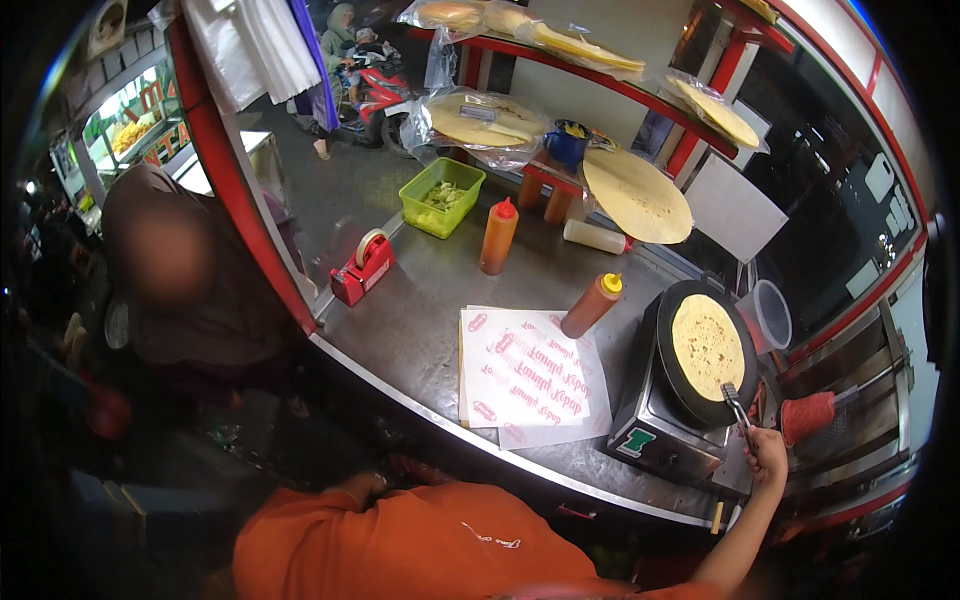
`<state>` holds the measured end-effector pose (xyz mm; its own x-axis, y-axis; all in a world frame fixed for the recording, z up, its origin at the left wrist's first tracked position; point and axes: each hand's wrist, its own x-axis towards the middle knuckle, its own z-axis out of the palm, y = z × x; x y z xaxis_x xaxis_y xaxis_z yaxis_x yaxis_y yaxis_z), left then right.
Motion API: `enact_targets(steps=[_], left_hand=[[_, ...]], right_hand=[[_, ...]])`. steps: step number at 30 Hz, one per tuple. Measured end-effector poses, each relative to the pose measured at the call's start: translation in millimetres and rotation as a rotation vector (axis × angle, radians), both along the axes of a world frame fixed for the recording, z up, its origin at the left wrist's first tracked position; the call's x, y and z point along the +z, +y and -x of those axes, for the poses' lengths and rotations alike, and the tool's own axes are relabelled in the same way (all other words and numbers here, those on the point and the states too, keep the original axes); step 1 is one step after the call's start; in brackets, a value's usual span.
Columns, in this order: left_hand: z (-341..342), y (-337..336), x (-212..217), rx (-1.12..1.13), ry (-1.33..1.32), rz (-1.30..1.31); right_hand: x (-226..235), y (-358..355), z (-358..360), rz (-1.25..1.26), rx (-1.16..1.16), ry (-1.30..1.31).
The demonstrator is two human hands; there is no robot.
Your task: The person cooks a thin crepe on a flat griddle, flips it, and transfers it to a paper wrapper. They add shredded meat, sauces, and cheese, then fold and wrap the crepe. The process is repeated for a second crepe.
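Right hand [766, 455], fingers closed round slim metal tongs [738, 408], tips at near edge of round pale flatbread [707, 346] lying on black round griddle pan [700, 352]. Likely flip step; needs edge grip (left hand unseen, can't tell).

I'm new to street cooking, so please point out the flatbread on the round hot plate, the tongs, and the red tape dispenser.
flatbread [707, 345], head view, middle of its speckled top.
tongs [737, 408], head view, metal arms above the right hand [767, 457].
red tape dispenser [364, 268], head view, its red body.
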<state>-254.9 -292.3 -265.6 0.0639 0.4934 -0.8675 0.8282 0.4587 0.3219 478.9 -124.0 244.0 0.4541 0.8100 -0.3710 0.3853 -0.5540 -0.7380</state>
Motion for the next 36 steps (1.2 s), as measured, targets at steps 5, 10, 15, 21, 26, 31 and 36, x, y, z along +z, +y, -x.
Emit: enact_targets(steps=[5,10,15,21,26,31,36], left_hand=[[18,-17,-13,-0.012,0.016,0.070],[-8,32,-5,-0.087,-0.058,-0.004],[-49,89,8,-0.187,-0.145,-0.123],[-49,113,10,-0.281,-0.119,-0.130],[-44,93,8,-0.275,-0.083,-0.085],[-65,71,4,-0.259,-0.097,-0.060],[-66,42,5,-0.167,-0.073,-0.041]], right_hand=[[-2,5,6,0.068,-0.076,-0.047],[3,4,9,0.063,-0.039,-0.001],[0,8,6,0.097,-0.042,0.009],[-1,10,-1,0.135,-0.048,-0.084],[25,2,-21,-0.191,-0.117,-0.359],[7,67,-8,-0.004,-0.047,-0.026],[62,104,14,-0.415,0.148,-0.439]])
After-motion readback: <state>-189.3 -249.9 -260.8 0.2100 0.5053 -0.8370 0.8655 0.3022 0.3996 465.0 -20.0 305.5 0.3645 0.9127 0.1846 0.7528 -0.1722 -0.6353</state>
